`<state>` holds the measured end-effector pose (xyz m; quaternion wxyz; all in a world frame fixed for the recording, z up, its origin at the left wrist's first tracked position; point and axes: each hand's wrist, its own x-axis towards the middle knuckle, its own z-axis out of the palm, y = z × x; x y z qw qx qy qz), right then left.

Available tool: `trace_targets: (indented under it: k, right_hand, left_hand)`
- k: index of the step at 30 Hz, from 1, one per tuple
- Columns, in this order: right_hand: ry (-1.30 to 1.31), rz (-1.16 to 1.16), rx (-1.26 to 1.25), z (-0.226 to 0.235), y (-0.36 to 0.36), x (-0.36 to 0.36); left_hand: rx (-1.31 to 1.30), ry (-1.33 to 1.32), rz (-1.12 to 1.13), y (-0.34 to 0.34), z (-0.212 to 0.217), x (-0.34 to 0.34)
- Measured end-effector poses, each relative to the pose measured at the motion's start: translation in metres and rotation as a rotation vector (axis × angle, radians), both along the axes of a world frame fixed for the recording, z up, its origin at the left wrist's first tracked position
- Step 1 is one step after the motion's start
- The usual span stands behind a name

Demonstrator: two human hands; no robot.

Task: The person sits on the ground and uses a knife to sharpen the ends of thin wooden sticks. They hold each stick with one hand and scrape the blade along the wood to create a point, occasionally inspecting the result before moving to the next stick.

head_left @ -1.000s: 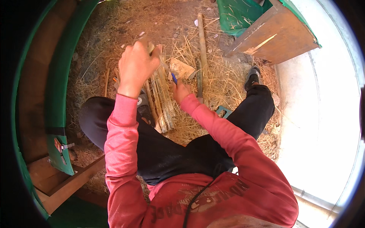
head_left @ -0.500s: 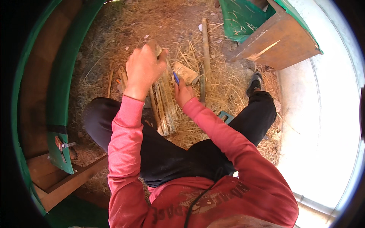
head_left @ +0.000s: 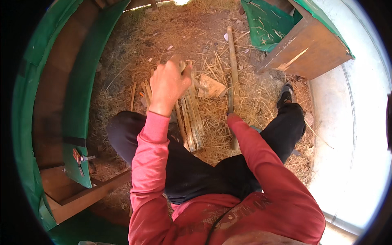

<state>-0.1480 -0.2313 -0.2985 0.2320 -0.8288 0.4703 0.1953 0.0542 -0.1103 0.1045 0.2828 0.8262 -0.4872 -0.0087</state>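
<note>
My left hand (head_left: 168,86) is raised over the straw-strewn ground, closed round a pale bamboo strip (head_left: 182,66). The strip's upper end shows between thumb and fingers; a blurred length seems to run down toward the wooden block (head_left: 211,86). Below this hand lies a bundle of split bamboo strips (head_left: 188,118), partly covered by my wrist and leg. My right hand has dropped beside the long pole (head_left: 233,61). The red sleeve (head_left: 241,126) hides nearly all of it, so its fingers and anything in them cannot be made out.
A green-covered wooden panel (head_left: 77,90) stands along the left, with a small latch (head_left: 85,157) on it. At the upper right is a wooden box-like piece (head_left: 308,53) with green sheeting. A white curved surface (head_left: 347,134) borders the right. My shoe (head_left: 286,94) rests on the straw.
My right hand has moved away from the left, down and right, and its blue-handled knife is out of sight. The left hand still grips the strip; the whole view has shifted slightly.
</note>
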Motion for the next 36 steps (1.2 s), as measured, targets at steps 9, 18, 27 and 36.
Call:
trace_targets:
  k: [9, 18, 27, 36]
  right_hand:
    - [-0.750, -0.456, -0.116, 0.178, 0.029, 0.057]
    - [-0.732, -0.148, -0.187, 0.201, 0.067, 0.054]
    - [-0.949, -0.179, -0.077, 0.256, 0.082, 0.070]
    - [-0.891, -0.192, -0.141, 0.235, 0.086, 0.070]
  left_hand:
    - [0.041, 0.038, 0.022, 0.002, -0.006, 0.005]
    - [-0.037, 0.177, -0.184, 0.001, 0.001, 0.008]
    - [-0.048, 0.220, -0.179, 0.007, -0.003, 0.016]
    - [-0.033, 0.217, -0.137, 0.009, -0.002, 0.016]
